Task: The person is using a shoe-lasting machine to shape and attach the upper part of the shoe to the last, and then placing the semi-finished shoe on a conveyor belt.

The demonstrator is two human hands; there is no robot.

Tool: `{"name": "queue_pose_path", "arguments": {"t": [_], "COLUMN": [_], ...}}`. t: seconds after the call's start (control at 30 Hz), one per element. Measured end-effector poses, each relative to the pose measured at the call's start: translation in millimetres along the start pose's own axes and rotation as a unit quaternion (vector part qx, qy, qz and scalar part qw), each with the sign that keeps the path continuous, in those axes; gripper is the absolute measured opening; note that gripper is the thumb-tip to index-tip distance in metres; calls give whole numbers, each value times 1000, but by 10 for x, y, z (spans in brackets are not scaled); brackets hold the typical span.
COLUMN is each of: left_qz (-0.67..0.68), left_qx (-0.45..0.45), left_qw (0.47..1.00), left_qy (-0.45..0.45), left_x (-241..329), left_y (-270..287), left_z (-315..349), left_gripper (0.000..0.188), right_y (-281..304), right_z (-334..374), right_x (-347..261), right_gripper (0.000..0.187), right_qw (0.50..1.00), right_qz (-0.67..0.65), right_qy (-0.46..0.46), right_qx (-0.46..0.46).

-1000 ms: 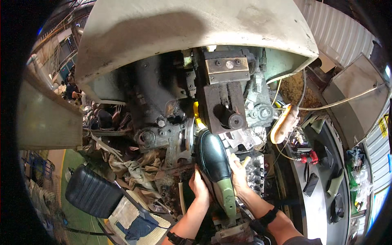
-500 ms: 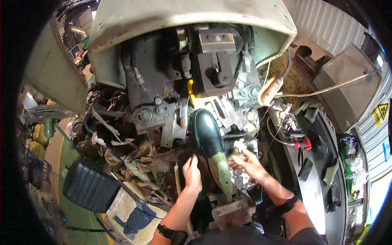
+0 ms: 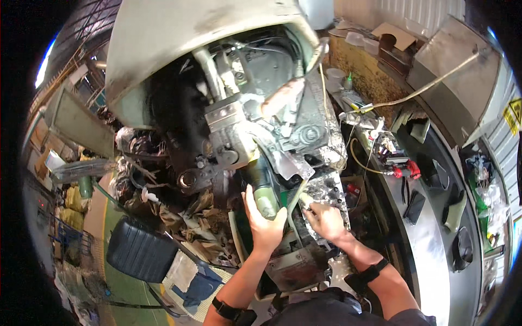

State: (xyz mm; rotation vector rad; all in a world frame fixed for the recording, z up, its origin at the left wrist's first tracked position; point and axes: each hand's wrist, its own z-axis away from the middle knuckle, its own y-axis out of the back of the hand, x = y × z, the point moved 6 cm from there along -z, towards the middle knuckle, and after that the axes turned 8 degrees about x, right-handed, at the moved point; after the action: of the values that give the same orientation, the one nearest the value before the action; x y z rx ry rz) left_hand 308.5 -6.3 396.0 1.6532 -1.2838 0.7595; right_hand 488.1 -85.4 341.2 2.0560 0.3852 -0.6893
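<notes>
Beside the long grey counter (image 3: pixel 430 255), a black leather shoe upper (image 3: pixel 260 173) on a green plastic last (image 3: pixel 266 199) now sits deeper under the grey metal machine (image 3: pixel 224 120), toe hidden, the left hand's (image 3: pixel 266 230) grip clasping the last, the right hand's (image 3: pixel 327 221) unclear.

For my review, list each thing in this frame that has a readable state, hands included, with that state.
Left hand: wrapped around the green last
Right hand: fingers curled beside a pale knob; grip unclear
Green last: rear end bare
Dark shoe upper: fitted over the last's front
Black chair: upright
Blue cloth: crumpled on the chair
Black phone-like slab: lying flat
</notes>
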Motion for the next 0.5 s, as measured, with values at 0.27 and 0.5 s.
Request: {"name": "queue_pose_path", "arguments": {"t": [0.27, 0.5], "left_qz": [95, 142], "left_qx": [-29, -27], "left_qw": [994, 986], "left_qy": [35, 86], "left_x": [-120, 56], "left_y": [-81, -52], "left_z": [28, 65], "left_gripper": [99, 98], "right_y": [765, 1883], "right_z": [640, 2741], "right_x": [397, 1607], "right_gripper": [25, 32], "right_qw": [961, 823], "right_qz": [-170, -194], "right_qy": [-136, -449], "right_qx": [168, 290]}}
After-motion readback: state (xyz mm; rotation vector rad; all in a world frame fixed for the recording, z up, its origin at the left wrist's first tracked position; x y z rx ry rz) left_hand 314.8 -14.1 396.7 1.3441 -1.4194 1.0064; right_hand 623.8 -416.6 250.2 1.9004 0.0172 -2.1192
